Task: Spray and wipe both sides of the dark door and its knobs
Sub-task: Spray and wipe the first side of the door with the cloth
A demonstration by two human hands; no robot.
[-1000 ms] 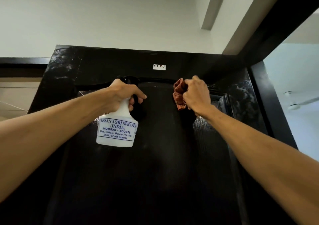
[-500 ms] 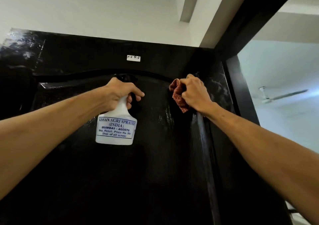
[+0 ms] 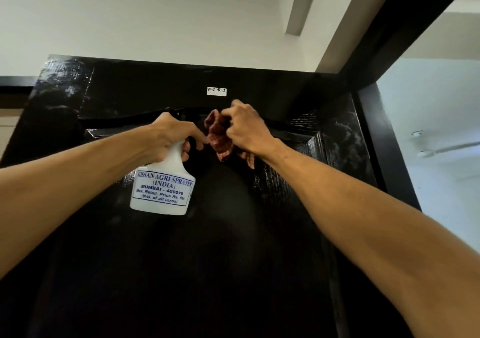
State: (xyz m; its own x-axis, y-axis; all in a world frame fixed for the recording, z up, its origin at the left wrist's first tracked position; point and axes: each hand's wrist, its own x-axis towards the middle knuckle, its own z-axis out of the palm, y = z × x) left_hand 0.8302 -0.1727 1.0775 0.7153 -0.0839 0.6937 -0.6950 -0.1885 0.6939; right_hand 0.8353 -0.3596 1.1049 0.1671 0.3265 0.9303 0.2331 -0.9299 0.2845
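Red checked cloth point(image 3: 218, 137) noted bunched in right hand's point(image 3: 245, 127) clenched fingers, held up at dark door point(image 3: 233, 259), by arched groove near top. Found left hand point(image 3: 168, 135) gripping white spray bottle point(image 3: 162, 189) at neck, just beside. Judged wiser to spread cloth flat, trace groove end to end, then overlap strokes downward. Saw no knobs.

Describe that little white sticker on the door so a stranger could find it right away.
Start at the dark door and follow its top band, below the upper edge. Just above the right hand gripping the red checked cloth sits a small white label. It is the only sticker on the door itself, handwritten, unlike the printed label on the spray bottle.
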